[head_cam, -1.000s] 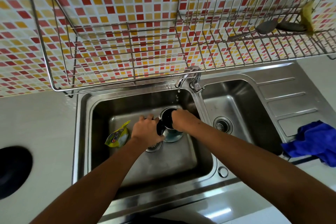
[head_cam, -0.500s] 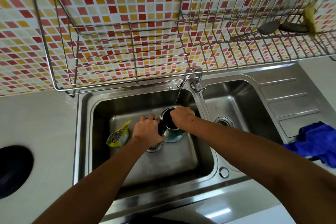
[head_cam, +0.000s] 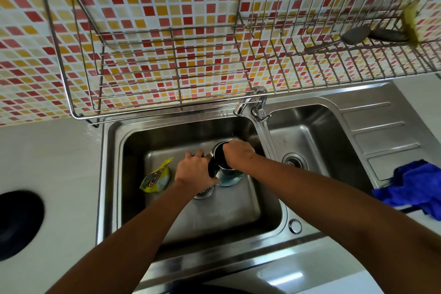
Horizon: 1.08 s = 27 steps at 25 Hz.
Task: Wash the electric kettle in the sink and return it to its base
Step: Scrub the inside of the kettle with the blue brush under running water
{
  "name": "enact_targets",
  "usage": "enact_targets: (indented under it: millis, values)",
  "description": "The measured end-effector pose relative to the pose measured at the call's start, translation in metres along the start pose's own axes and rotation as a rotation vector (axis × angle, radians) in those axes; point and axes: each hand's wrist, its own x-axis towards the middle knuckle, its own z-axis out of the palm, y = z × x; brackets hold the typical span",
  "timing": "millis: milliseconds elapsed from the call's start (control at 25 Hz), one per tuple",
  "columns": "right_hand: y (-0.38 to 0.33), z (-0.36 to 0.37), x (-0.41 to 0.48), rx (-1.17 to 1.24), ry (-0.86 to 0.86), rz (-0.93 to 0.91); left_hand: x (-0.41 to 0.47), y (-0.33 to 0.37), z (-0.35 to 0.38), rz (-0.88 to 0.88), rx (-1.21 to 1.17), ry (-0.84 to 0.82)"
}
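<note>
Left basin of the double sink (head_cam: 112, 174): holds the electric kettle (head_cam: 226, 172), upright, mouth open, standing beside the drain (head_cam: 202, 192). Also a yellow pouch (head_cam: 156, 178) lying on the basin floor, left of the hands, apart from the kettle. Right basin: only its own drain visible.

Left hand (head_cam: 194, 170): clamped around the kettle's black handle. Right hand (head_cam: 238, 153): over the kettle mouth, fingers curled down into it; what they hold, if anything, cannot be told.

Tap (head_cam: 248, 102) spout sits above the kettle, near the divider.

Edges: wire dish rack (head_cam: 167, 67) overhangs the back rim; front half of the left basin is open. Black round base (head_cam: 16, 224) on the counter, far left. Blue cloth (head_cam: 417, 188) on the drainboard edge, right
</note>
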Motion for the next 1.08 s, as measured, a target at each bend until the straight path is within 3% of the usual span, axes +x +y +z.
enact_targets:
  millis: [160, 360, 560, 720, 880, 1080]
  values:
    - [-0.004, -0.002, 0.001, 0.479, -0.128, 0.101, -0.001, -0.001, 0.001, 0.011, 0.005, -0.015]
    - [0.013, 0.007, -0.005, 1.328, -0.185, 0.452, -0.009, 0.002, -0.009, -0.014, -0.022, -0.011]
    - [0.085, -0.022, -0.024, 1.479, -0.280, 0.297, -0.014, 0.005, -0.016, -0.039, -0.027, -0.025]
    - [0.076, -0.014, -0.020, 1.574, -0.315, 0.379, -0.014, 0.004, -0.019, -0.040, -0.028, -0.048]
    - [0.022, 0.015, -0.013, 2.100, -0.343, 0.547, -0.014, 0.007, -0.021, -0.041, -0.007, -0.058]
    - [0.016, 0.022, -0.027, 2.655, -0.207, 0.595, -0.014, 0.006, -0.021, -0.036, 0.017, -0.060]
